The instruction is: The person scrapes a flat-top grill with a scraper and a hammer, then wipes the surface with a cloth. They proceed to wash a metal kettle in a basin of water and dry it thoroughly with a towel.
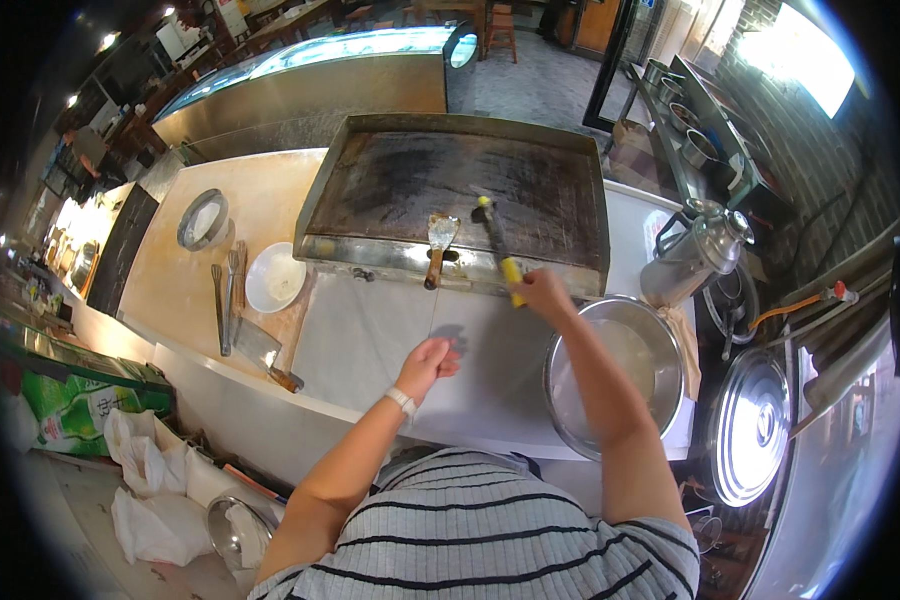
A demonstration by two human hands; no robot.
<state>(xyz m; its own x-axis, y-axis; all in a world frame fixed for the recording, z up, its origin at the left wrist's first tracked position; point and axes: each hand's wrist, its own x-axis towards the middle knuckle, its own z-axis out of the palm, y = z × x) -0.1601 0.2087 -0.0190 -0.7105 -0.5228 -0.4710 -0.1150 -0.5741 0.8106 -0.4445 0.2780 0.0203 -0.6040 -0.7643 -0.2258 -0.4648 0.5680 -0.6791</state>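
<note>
My right hand (547,298) is closed around the yellow handle of a long tool with a dark shaft (496,234). The shaft reaches over the front of a flat steel griddle (412,176); its yellow far end is too small to name. A scraper with a wooden handle (442,234) lies across the griddle's front ledge. Below it, my left hand (426,367) hovers above the pale worktop (360,326), fingers loosely curled and nothing in them. Under my right forearm stands a wide steel bowl (553,390) with pale liquid inside.
On the wooden board (157,277) at left are a white bowl (259,279), a round sieve-like container (187,225), whisks (229,300) and a cleaver (259,346). A steel jug (694,259) stands at right, near a shiny round lid (754,427). A person (90,154) is far left.
</note>
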